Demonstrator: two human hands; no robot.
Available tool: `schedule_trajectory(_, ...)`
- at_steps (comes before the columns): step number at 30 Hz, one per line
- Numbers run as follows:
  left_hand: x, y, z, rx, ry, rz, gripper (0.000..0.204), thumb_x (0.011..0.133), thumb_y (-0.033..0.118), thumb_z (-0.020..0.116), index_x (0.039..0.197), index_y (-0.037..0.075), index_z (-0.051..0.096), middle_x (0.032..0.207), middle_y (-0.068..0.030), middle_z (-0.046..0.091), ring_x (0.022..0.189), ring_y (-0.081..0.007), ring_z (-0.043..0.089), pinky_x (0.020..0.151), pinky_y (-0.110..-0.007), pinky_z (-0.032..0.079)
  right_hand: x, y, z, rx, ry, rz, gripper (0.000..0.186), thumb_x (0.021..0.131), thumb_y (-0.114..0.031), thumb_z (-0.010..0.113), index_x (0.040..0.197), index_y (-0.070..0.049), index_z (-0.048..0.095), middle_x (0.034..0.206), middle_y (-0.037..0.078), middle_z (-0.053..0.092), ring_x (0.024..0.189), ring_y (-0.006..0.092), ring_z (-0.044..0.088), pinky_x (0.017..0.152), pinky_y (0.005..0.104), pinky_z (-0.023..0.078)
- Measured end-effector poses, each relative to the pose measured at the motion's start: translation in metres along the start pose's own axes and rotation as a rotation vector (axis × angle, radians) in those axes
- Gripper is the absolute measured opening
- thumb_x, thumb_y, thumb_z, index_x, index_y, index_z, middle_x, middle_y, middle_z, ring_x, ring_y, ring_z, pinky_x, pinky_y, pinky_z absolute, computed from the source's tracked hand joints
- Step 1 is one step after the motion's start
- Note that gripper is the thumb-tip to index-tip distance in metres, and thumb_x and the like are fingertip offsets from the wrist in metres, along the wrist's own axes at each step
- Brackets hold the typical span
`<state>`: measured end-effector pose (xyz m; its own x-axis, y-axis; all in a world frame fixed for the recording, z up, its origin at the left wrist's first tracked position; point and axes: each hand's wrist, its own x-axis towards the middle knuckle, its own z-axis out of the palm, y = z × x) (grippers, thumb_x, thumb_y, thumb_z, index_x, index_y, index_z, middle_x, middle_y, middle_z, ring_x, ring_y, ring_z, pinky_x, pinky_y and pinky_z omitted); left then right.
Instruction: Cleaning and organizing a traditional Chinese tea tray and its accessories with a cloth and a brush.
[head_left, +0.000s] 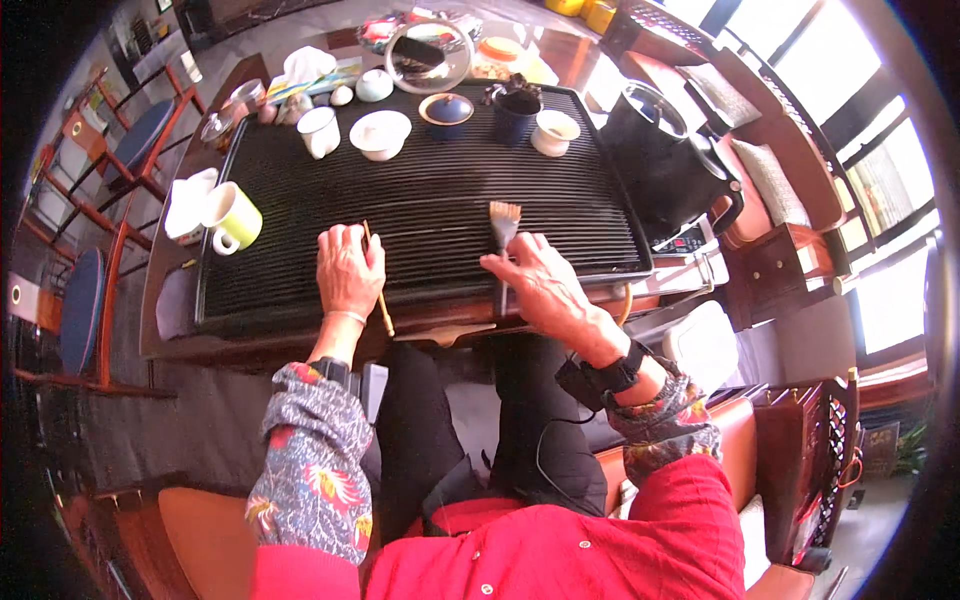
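Observation:
My left hand (348,275) rests knuckles-up at the near side of the black ribbed tea tray (430,195). Its fingers are curled, with a thin wooden stick (385,314) held along the thumb side. My right hand (545,285) grips the handle of a flat brush (504,225), whose pale brown bristles point away from me over the tray. Part of the brush handle is hidden by the fingers. Along the tray's far side stand a white pitcher (319,133), a white lidded bowl (380,135), a dark blue lidded bowl (446,115) and a white cup (555,133).
A yellow-green mug (234,217) stands at the tray's left edge. The large black kettle (655,165) is at the right. Beyond the blue bowl sits a dark pot (516,112) with dark implements. A flat wooden piece (455,333) lies at the near table edge.

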<state>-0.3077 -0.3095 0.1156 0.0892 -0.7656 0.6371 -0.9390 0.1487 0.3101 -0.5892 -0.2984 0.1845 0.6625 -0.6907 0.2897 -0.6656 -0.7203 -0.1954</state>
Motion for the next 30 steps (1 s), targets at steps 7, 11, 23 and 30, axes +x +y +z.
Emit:
schedule_trajectory(7, 0.001, 0.005, 0.004, -0.035, -0.003, 0.036, 0.014, 0.088, 0.015, 0.062, 0.089, 0.005, 0.052, 0.092, -0.0129, 0.052, 0.094, -0.0328, 0.051, 0.084, -0.044, 0.045, -0.012, 0.020, 0.018, 0.063, 0.018, -0.043, 0.035, 0.069, -0.006, 0.068, 0.103, -0.011, 0.067, 0.095, 0.014, 0.049, 0.087, 0.0328, 0.051, 0.071, 0.0412, 0.048)
schedule_trajectory(11, 0.000, 0.004, 0.001, -0.009, -0.011, 0.045, 0.012, 0.088, 0.014, 0.061, 0.090, 0.004, 0.054, 0.092, -0.0125, 0.053, 0.093, -0.0323, 0.051, 0.084, -0.043, 0.045, -0.010, 0.030, -0.003, 0.034, 0.224, 0.053, 0.020, 0.071, -0.007, 0.068, 0.089, -0.011, 0.060, 0.083, 0.011, 0.052, 0.073, 0.0311, 0.056, 0.062, 0.0412, 0.050)
schedule_trajectory(23, 0.006, 0.007, -0.003, 0.002, -0.077, 0.023, 0.009, 0.087, 0.007, 0.059, 0.092, 0.003, 0.052, 0.092, -0.0127, 0.053, 0.092, -0.0323, 0.052, 0.081, -0.043, 0.044, 0.000, 0.168, -0.040, 0.419, 0.746, 0.621, 0.017, 0.084, -0.005, 0.068, 0.101, -0.007, 0.067, 0.095, 0.012, 0.068, 0.085, 0.0211, 0.067, 0.080, 0.0306, 0.051)
schedule_trajectory(30, 0.008, 0.010, -0.005, -0.005, -0.125, 0.007, 0.017, 0.083, 0.005, 0.061, 0.097, 0.003, 0.052, 0.097, -0.0145, 0.052, 0.094, -0.0339, 0.051, 0.084, -0.044, 0.044, 0.080, 0.254, -0.019, 0.458, 0.767, 0.649, 0.018, 0.088, -0.014, 0.067, 0.105, -0.007, 0.070, 0.076, 0.003, 0.067, 0.066, 0.0061, 0.060, 0.052, 0.0225, 0.052)
